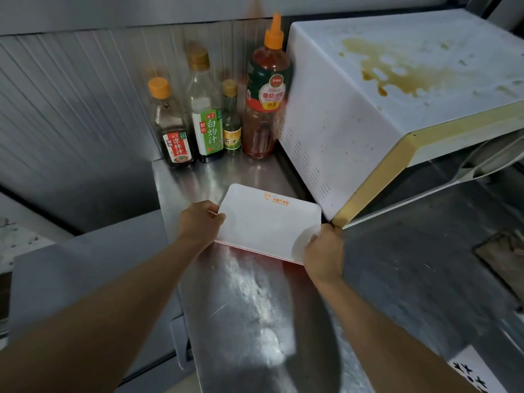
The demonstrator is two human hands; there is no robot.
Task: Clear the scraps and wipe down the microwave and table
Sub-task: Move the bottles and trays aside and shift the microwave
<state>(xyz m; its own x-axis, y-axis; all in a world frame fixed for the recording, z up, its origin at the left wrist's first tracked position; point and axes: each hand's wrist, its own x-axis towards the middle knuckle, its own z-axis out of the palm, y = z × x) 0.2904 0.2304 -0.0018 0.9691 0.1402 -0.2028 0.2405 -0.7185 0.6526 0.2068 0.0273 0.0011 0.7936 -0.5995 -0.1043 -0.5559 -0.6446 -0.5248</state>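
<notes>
A white cutting board (266, 222) with an orange logo lies over the steel table (249, 307), just left of the microwave. My left hand (200, 222) grips its left edge, thumb on top. My right hand (324, 252) grips its near right corner. The white microwave (354, 114) stands at the right, its top smeared with a yellowish-brown stain (397, 69), and its door hangs open. A whitish smear shows on the table in front of the board.
Several sauce bottles (209, 117) stand in the back corner against the ribbed metal wall, the tall red one touching the microwave's side. A dark rag (504, 253) lies on the table at far right. The table's left edge drops off beside a lower steel surface (85, 273).
</notes>
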